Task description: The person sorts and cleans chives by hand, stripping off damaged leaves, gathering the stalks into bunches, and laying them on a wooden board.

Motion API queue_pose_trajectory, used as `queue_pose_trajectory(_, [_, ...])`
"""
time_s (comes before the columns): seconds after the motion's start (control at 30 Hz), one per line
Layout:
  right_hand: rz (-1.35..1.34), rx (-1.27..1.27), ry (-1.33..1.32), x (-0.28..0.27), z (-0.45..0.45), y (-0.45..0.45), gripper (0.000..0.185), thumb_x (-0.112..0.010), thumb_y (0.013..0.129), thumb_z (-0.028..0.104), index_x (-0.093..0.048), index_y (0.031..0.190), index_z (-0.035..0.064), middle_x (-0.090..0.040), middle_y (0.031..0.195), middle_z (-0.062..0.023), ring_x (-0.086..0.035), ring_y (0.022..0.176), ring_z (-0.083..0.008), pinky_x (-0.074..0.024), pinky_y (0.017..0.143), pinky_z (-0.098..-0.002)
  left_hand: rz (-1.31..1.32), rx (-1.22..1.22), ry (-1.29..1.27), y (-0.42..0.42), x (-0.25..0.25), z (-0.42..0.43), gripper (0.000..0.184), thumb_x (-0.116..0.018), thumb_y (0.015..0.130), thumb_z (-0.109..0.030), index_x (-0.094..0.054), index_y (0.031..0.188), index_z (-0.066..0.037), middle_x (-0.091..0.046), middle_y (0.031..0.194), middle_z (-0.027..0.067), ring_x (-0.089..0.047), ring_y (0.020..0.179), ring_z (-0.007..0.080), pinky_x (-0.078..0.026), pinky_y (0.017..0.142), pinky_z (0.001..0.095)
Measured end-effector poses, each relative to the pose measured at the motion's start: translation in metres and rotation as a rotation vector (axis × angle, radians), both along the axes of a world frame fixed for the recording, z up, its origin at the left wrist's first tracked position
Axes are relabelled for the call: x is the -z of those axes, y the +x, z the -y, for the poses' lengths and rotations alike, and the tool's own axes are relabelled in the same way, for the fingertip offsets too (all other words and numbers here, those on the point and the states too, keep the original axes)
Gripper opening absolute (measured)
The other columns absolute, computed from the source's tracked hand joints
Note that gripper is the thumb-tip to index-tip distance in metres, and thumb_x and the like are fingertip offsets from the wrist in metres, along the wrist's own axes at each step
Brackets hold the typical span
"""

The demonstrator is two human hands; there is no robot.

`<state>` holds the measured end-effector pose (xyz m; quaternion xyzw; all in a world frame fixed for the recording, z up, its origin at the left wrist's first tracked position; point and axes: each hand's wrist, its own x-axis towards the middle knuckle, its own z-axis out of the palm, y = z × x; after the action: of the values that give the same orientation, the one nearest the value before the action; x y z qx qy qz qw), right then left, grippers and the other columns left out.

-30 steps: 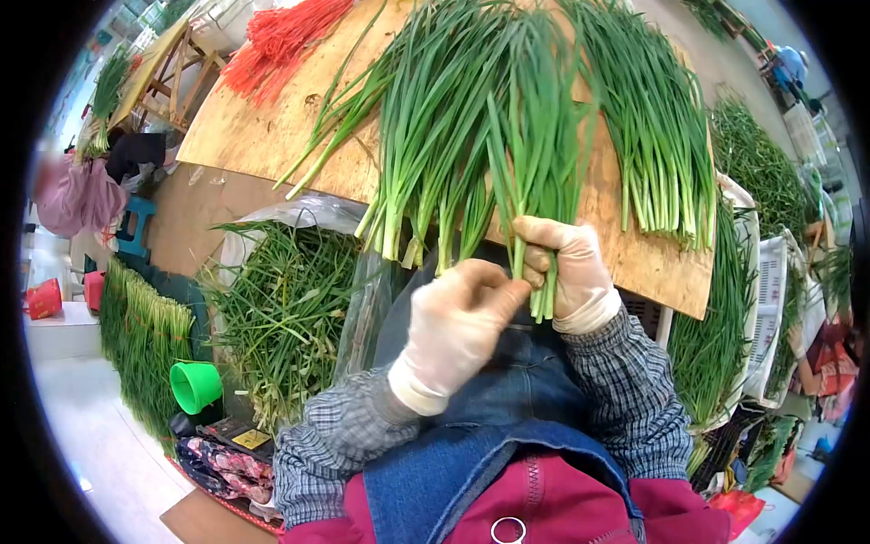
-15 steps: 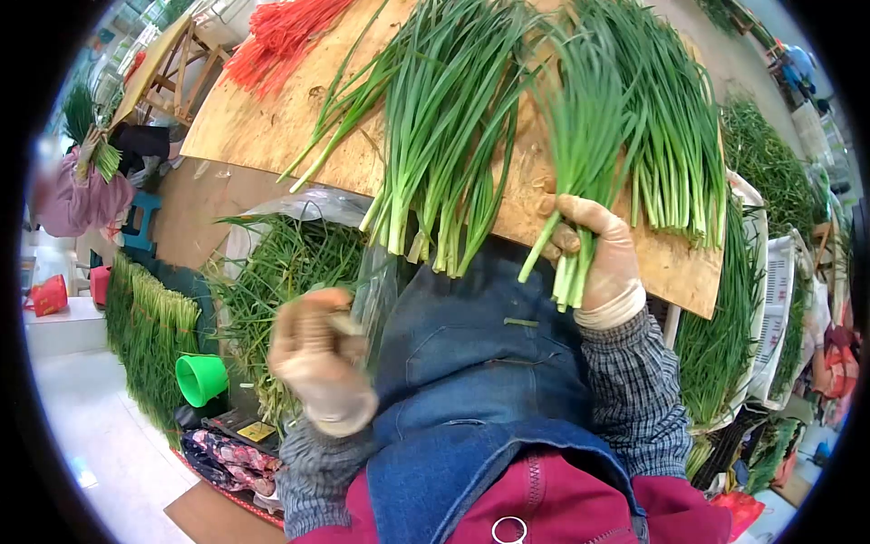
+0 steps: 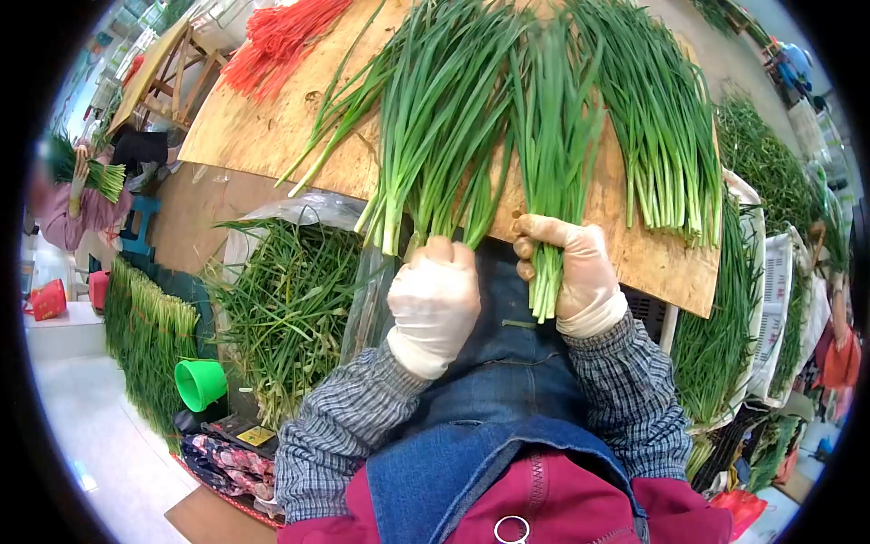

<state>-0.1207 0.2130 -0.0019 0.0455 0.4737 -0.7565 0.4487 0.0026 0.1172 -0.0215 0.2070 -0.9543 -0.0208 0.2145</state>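
My gloved right hand (image 3: 580, 263) is wrapped round a bunch of garlic chives (image 3: 555, 154), with the pale stem ends sticking out below the fingers. In my gloved left hand (image 3: 437, 295) the fingers are curled closed on stem ends of the loose chive pile (image 3: 444, 109) at the near edge of the board; the fingertips are partly hidden. Another row of garlic chives (image 3: 666, 136) lies to the right on the wooden board (image 3: 308, 100), stems toward me.
Red ties (image 3: 276, 45) lie at the board's far left. Below left is a heap of leaf scraps (image 3: 290, 308), with a green bucket (image 3: 201, 383) and upright chive bundles (image 3: 149, 331) beyond. A crate of greens (image 3: 720, 335) stands right. Another person (image 3: 82, 204) holds chives at left.
My left hand has moved up and right from over the scraps to the chive stems and closed there. My right hand has shifted slightly left with its bunch, now more upright.
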Motion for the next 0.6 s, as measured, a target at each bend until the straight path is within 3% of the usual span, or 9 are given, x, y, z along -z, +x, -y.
queue_pose_trajectory(0.1, [-0.093, -0.008, 0.069, -0.003, 0.005, 0.006, 0.016, -0.062, 0.077, 0.004, -0.058, 0.089, -0.006, -0.061, 0.073, -0.0102, -0.056, 0.055, -0.0136, -0.0434, 0.043, -0.0212, -0.356, 0.02, 0.541, 0.003, -0.01, -0.003, 0.011, -0.068, 0.07, -0.001, -0.059, 0.075, -0.003, -0.055, 0.069, 0.0113, -0.056, 0.058, 0.0226, -0.046, 0.055, 0.0272])
queue_pose_trajectory(0.13, [-0.122, -0.021, 0.089, -0.006, 0.006, 0.009, 0.016, -0.062, 0.077, 0.003, -0.058, 0.089, -0.0058, -0.061, 0.073, -0.0102, -0.056, 0.055, -0.0136, -0.0434, 0.043, -0.021, -0.409, 0.023, 0.787, 0.006, -0.01, -0.001, 0.011, -0.07, 0.07, 0.001, -0.061, 0.077, 0.0, -0.059, 0.071, 0.0087, -0.055, 0.058, 0.0172, -0.045, 0.057, 0.0246])
queue_pose_trajectory(0.17, [-0.15, -0.034, 0.106, -0.009, 0.008, 0.011, 0.016, -0.062, 0.077, 0.003, -0.058, 0.09, -0.0055, -0.062, 0.073, -0.0102, -0.057, 0.055, -0.0136, -0.0435, 0.043, -0.0207, -0.422, -0.057, 1.152, 0.007, -0.013, -0.003, 0.009, -0.068, 0.074, -0.002, -0.062, 0.078, 0.003, -0.058, 0.07, 0.0041, -0.053, 0.059, 0.0114, -0.043, 0.055, 0.0229])
queue_pose_trajectory(0.23, [-0.12, -0.074, 0.092, -0.01, 0.011, 0.014, 0.017, -0.064, 0.076, 0.002, -0.058, 0.091, -0.0031, -0.061, 0.073, -0.0084, -0.056, 0.053, -0.013, -0.0434, 0.041, -0.0226, -0.294, -0.182, 1.535, 0.009, -0.03, -0.003, 0.011, -0.064, 0.079, -0.007, -0.062, 0.079, 0.003, -0.058, 0.069, 0.0029, -0.05, 0.058, 0.0077, -0.039, 0.051, 0.0199])
queue_pose_trajectory(0.33, [-0.04, -0.117, 0.04, -0.008, 0.012, 0.017, 0.015, -0.062, 0.077, 0.003, -0.057, 0.09, -0.0041, -0.06, 0.069, -0.0098, -0.056, 0.047, -0.0146, -0.0454, 0.039, -0.0237, -0.143, -0.172, 1.754, 0.008, -0.042, -0.001, 0.015, -0.061, 0.081, -0.012, -0.062, 0.079, 0.002, -0.056, 0.064, 0.0021, -0.044, 0.051, 0.0051, -0.032, 0.045, 0.0179])
queue_pose_trajectory(0.43, [-0.024, -0.125, 0.043, -0.012, 0.009, 0.016, 0.013, -0.062, 0.077, 0.002, -0.058, 0.088, -0.0037, -0.06, 0.07, -0.0093, -0.057, 0.049, -0.0152, -0.0469, 0.042, -0.0242, -0.24, -0.23, 2.004, 0.01, -0.042, -0.002, 0.016, -0.061, 0.082, -0.015, -0.062, 0.078, 0.001, -0.054, 0.061, 0.0011, -0.039, 0.044, 0.0042, -0.027, 0.04, 0.0184])
queue_pose_trajectory(0.6, [-0.057, 0.014, 0.038, -0.004, 0.014, 0.023, 0.012, -0.063, 0.075, 0.0, -0.059, 0.085, -0.0038, -0.061, 0.071, -0.0089, -0.059, 0.056, -0.016, -0.0485, 0.049, -0.0257, -0.32, -0.214, 1.763, 0.005, -0.038, -0.005, 0.015, -0.06, 0.082, -0.013, -0.061, 0.078, 0.001, -0.052, 0.058, 0.0002, -0.037, 0.041, 0.0045, -0.026, 0.039, 0.0192])
